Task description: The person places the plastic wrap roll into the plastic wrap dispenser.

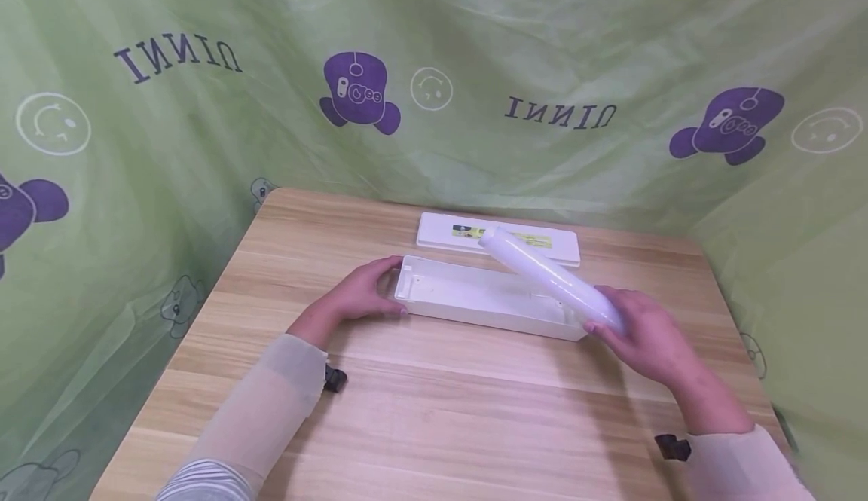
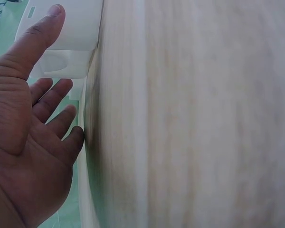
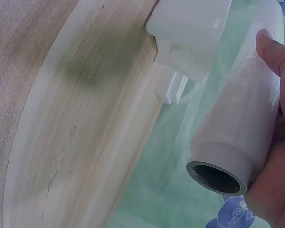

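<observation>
My right hand [image 1: 651, 335] grips a roll of clear plastic wrap [image 1: 549, 275] near its right end. The roll slants up to the left above the box. In the right wrist view, the hollow core end of the wrap roll [image 3: 218, 178] faces the camera, and the thumb lies along its side. A long white open-topped box [image 1: 475, 316] sits on the table under the roll. My left hand [image 1: 362, 290] holds the box's left end, thumb at the front corner and fingers at the back corner. In the left wrist view, the thumb [image 2: 38, 35] is by the box wall [image 2: 76, 28].
Behind the box lies a flat white lid [image 1: 434, 231] with a green and yellow label, partly hidden by the roll. The wood-grain table [image 1: 441, 426] ends close behind the lid. Green printed curtains [image 1: 475, 154] surround the table at the back and sides.
</observation>
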`<state>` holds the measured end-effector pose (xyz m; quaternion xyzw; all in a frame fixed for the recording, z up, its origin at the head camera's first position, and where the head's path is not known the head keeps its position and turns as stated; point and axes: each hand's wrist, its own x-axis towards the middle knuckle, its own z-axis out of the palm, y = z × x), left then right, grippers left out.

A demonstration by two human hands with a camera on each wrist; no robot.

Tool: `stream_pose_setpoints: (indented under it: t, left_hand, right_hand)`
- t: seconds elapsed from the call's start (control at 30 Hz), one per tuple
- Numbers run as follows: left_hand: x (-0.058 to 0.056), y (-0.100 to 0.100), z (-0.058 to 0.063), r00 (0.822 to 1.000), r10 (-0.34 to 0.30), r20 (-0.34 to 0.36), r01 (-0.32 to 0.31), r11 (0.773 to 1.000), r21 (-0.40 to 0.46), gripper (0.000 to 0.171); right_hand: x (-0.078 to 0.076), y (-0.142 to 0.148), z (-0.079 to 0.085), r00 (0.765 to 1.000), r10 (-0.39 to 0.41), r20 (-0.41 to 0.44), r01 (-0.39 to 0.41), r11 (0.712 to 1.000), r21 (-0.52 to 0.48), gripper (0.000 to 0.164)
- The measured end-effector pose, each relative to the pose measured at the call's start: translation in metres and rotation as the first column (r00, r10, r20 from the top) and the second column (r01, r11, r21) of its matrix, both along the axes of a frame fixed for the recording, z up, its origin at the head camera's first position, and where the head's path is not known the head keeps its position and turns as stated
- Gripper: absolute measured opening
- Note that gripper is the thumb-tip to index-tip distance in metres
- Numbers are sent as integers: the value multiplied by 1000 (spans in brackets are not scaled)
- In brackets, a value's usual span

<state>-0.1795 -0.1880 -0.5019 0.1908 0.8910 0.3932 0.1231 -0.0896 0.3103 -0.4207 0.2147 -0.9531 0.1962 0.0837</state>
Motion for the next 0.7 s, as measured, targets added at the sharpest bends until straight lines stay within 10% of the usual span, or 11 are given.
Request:
stream_pose_setpoints:
  t: [0.7]
  left_hand:
    - [2,2,3,1000,8,12,-8,1000,-6,114]
  right_hand:
    - [-5,-6,0,1000,13,11,-13,1000,10,63]
